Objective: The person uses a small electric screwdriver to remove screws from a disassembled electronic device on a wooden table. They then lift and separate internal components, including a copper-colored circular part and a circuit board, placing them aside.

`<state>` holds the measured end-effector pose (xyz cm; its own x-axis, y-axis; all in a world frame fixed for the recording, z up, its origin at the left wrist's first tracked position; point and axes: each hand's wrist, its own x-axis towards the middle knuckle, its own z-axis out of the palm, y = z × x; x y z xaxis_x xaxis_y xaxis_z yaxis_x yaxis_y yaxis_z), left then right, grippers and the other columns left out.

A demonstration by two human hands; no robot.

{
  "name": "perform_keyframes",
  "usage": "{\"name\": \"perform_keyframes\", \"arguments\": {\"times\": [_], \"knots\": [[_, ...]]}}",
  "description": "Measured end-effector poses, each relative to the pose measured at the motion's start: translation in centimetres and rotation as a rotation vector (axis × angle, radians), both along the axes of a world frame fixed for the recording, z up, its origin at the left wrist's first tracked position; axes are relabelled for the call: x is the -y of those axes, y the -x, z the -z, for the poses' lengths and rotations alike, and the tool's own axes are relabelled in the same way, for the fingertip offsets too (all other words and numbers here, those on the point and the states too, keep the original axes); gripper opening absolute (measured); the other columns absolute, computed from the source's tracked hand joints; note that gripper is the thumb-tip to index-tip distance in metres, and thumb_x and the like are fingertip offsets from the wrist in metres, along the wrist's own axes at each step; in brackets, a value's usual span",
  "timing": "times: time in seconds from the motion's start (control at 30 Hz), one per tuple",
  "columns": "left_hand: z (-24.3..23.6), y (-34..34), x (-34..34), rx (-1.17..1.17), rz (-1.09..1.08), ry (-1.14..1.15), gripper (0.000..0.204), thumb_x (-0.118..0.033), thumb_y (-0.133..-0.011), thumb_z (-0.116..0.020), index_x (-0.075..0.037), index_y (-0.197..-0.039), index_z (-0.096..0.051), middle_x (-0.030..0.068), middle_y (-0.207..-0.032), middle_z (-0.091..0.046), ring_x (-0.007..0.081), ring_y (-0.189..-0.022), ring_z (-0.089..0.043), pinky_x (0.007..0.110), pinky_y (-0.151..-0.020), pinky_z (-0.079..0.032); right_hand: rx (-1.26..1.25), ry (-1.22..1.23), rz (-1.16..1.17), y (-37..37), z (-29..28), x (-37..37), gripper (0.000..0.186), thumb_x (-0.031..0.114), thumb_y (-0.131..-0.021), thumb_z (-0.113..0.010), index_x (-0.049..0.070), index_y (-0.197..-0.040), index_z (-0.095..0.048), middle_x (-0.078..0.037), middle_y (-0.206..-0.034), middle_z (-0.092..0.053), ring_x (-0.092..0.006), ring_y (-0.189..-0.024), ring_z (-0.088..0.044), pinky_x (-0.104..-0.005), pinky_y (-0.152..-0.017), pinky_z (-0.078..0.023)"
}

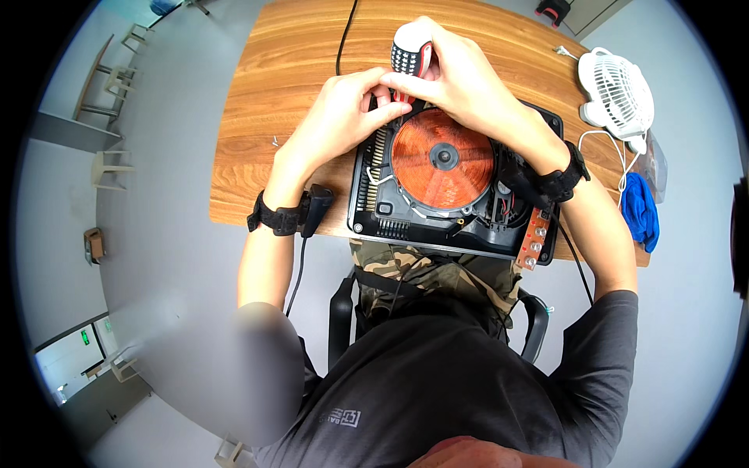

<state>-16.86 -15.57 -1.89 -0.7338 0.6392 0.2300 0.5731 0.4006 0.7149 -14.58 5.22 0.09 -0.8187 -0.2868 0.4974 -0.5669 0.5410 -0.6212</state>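
Screwdriver (407,61): at the far edge of the opened cooker (406,217), just beyond the copper coil (421,175). Long axis runs from the handle, on the far side, toward the person; tip hidden by fingers. Right hand (459,74): closed around the handle, which lies at its left side. Left hand (343,109): nearer the tip end, fingertips bunched; cannot tell whether they pinch anything. Fan (620,92) on the table (273,93), right.

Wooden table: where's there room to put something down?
Bare wood shows left of the black cord, above the left hand, and between the right hand and the white fan. It's crowded around the black appliance and copper coil.
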Motion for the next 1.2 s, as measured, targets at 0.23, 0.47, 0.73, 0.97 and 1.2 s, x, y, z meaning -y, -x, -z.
{"name": "perform_keyframes", "arguments": {"times": [0.23, 0.47, 0.73, 0.97, 1.2], "knots": [[0.4, 0.2, -0.2, 0.005, -0.037, -0.061, 0.024, -0.020, -0.091, -0.078, -0.003, -0.107, -0.073, 0.0067, -0.069, -0.062, 0.0125, -0.058, -0.048, 0.032, -0.057, -0.043, 0.015, -0.002, -0.002, 0.2, -0.2, 0.4, 0.040, 0.031, -0.091, -0.081, 0.004, -0.110, -0.059, -0.007, -0.085, -0.064, -0.0164, -0.074, -0.059, -0.0330, -0.068, -0.050], [0.5, 0.2, -0.3, 0.012, -0.015, -0.094, 0.021, -0.018, -0.091, -0.077, -0.002, -0.105, -0.073, 0.0076, -0.069, -0.062, 0.0130, -0.059, -0.048, 0.032, -0.057, -0.044, 0.024, -0.017, 0.015, 0.0, -0.4, 0.3, 0.042, 0.031, -0.089, -0.082, 0.002, -0.108, -0.058, -0.012, -0.086, -0.063, -0.0257, -0.077, -0.061, -0.0376, -0.070, -0.051], [0.6, 0.1, -0.1, -0.026, -0.012, -0.072, 0.017, -0.015, -0.091, -0.076, -0.002, -0.101, -0.071, 0.0085, -0.070, -0.063, 0.0148, -0.058, -0.048, 0.033, -0.057, -0.044, -0.019, 0.009, -0.005, -0.1, -0.1, 0.6, 0.043, 0.035, -0.089, -0.082, 0.003, -0.109, -0.059, -0.011, -0.084, -0.063, -0.0213, -0.074, -0.061, -0.0353, -0.069, -0.051], [1.1, 0.1, 0.1, -0.057, 0.006, -0.124, 0.018, -0.015, -0.092, -0.076, -0.001, -0.102, -0.070, 0.0095, -0.074, -0.064, 0.0157, -0.061, -0.050, 0.033, -0.059, -0.045, -0.021, 0.021, -0.003, -0.3, -0.3, 0.8, 0.045, 0.036, -0.088, -0.082, 0.003, -0.108, -0.059, -0.013, -0.084, -0.064, -0.0245, -0.074, -0.062, -0.0376, -0.070, -0.051], [0.4, -0.2, -0.1, -0.030, 0.002, -0.107, 0.018, -0.015, -0.092, -0.075, -0.001, -0.102, -0.070, 0.0102, -0.075, -0.064, 0.0170, -0.062, -0.052, 0.034, -0.060, -0.045, 0.000, 0.026, -0.004, -0.5, -0.4, 0.7, 0.045, 0.037, -0.089, -0.082, 0.002, -0.108, -0.059, -0.013, -0.085, -0.064, -0.0247, -0.075, -0.063, -0.0377, -0.071, -0.052]]}}
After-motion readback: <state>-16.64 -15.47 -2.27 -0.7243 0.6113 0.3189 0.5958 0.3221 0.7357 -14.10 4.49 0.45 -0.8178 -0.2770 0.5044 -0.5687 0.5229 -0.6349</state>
